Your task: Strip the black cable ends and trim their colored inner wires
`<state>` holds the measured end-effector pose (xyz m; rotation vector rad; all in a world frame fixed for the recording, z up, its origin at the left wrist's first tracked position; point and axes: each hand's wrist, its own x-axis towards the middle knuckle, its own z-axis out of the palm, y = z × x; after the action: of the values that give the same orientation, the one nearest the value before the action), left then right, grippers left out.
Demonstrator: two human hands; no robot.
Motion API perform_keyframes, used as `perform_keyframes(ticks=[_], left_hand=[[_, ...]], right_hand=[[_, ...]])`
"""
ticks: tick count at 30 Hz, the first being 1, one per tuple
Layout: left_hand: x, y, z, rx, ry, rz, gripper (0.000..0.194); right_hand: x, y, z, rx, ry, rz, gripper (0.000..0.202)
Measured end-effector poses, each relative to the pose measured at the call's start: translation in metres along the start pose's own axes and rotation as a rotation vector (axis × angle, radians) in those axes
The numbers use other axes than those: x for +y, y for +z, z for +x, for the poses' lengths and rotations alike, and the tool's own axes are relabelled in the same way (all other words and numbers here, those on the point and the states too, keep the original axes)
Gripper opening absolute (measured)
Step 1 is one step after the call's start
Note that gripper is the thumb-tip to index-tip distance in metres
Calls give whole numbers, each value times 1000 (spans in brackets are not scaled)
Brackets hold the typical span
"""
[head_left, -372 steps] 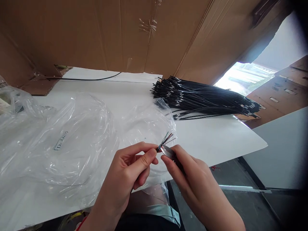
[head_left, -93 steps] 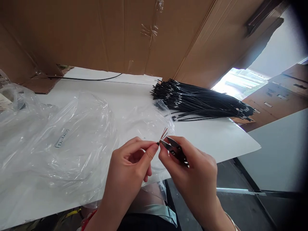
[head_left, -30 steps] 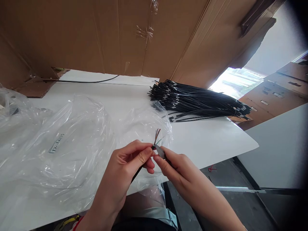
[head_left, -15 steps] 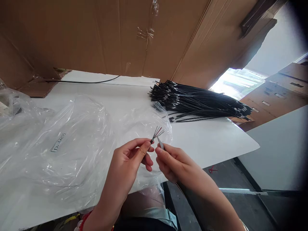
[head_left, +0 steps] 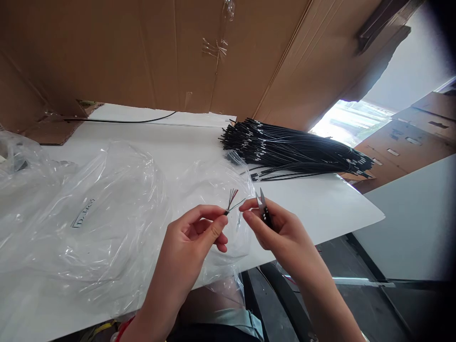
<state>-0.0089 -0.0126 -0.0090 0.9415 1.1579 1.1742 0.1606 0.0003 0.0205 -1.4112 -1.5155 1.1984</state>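
Now, left hand: left hand (head_left: 199,232) pinches thin black cable with fanned coloured strands (head_left: 232,199) above clear plastic bag (head_left: 107,213).
Right hand: right hand (head_left: 276,228) grips small metal snips (head_left: 262,208), blades parted.
Change: snips have drawn away from strands; 1 strand pulled aside by fingertips (head_left: 245,205).

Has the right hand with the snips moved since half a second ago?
Yes. The right hand with the snips has shifted right, away from the wire end, toward the black cable bundle.

Black cable bundle (head_left: 295,152) on white table (head_left: 320,209); clear plastic bag (head_left: 107,213); brown cardboard (head_left: 142,52); red, brown, green wire strands (head_left: 233,199).
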Motion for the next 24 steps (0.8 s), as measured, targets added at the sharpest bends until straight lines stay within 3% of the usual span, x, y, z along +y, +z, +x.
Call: perform_keyframes(ticks=[6, 11, 16, 24], left_hand=[[1, 1, 0, -33, 14, -51, 7], [1, -1, -4, -9, 5, -78, 12], [2, -4, -8, -39, -1, -80, 11], [11, -5, -9, -102, -6, -90, 5]], right_hand=[[2, 11, 7, 13, -66, 64, 19], [12, 17, 0, 264, -350, -90, 5], [15, 21, -11, 236, -573, -221, 26], [13, 20, -9, 187, -628, -279, 30]])
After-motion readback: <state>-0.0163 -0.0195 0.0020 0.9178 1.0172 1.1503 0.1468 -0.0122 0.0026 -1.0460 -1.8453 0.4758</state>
